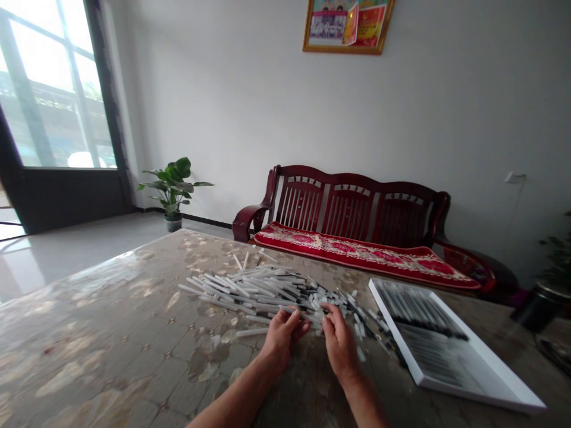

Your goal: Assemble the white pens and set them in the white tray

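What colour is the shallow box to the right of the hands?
The box is white; the head view shows it.

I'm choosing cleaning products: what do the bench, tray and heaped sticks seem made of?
Bench: probably wood, varnished glossy dark red, judging by its slats and highlights.
Tray: smooth white card or plastic; the plain walls leave it open.
Heaped sticks: likely plastic, whitish, translucent-looking; dark tones seem to show through some.

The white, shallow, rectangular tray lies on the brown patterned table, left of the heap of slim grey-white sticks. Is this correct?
Not quite: the head view shows the tray right of the heap, not left. It does lie on the table.
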{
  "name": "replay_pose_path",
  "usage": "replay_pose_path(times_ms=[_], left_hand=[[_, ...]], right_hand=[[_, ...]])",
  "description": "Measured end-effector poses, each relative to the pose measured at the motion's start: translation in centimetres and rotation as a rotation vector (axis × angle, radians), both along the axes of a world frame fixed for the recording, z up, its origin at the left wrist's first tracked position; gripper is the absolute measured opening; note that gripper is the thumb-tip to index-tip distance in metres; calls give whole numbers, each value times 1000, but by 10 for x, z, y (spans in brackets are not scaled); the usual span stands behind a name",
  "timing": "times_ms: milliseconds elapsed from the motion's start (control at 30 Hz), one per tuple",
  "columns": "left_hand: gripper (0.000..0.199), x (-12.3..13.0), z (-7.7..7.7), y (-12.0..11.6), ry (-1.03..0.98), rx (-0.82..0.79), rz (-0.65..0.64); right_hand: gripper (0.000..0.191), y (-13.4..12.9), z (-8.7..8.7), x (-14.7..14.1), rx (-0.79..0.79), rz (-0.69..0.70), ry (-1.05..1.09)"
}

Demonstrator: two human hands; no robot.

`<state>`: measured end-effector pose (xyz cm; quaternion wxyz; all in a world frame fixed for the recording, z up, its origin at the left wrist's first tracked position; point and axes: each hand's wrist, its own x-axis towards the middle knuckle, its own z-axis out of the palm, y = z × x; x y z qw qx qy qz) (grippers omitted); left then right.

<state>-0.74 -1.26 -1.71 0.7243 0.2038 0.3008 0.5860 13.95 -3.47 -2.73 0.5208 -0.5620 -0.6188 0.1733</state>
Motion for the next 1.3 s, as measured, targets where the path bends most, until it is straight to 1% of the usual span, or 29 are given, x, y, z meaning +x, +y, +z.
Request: replay_pose_path(times_ms=[100,200,300,433,533,600,667,767,833,867,933,1000,1133,1233,1300], left_hand=[[40,0,1,0,10,-4,3],[40,0,0,0,14,2,22],[44,0,-1,0,20,9,-1],[46,1,-2,-1,39,18,2],[43,0,0,-2,53,14,29],[43,0,1,-4,58,17,16],[45,0,2,-5,66,32,-1],[47,2,3,-7,89,61,0],[49,2,2,-6,97,67,17],[49,2,2,-6,96,67,29],[50,2,1,-6,89,69,50],[50,1,1,-6,87,81,48],[51,3,1,-7,110,104,20],[49,2,0,-5,188,114,32],[45,-2,1,-2,299,166,109]], right_hand=[[41,0,-1,1,-61,-5,34],[41,0,0,0,-28,11,19],[41,0,0,-1,-8,21,37],[50,-1,0,-2,-107,39,138],[49,-2,3,-3,-71,26,99],[46,-2,4,-4,-41,19,108],[49,-1,5,-7,-81,18,216],[60,0,5,-11,-274,25,429],[62,-1,6,-12,-365,35,496],[59,-2,7,-13,-368,41,506],[51,-3,9,-13,-316,56,506],[47,-5,11,-13,-292,80,526],[55,-6,15,-12,-387,141,672],[53,-4,16,-8,-363,148,705],[51,-1,16,-2,-327,115,694]])
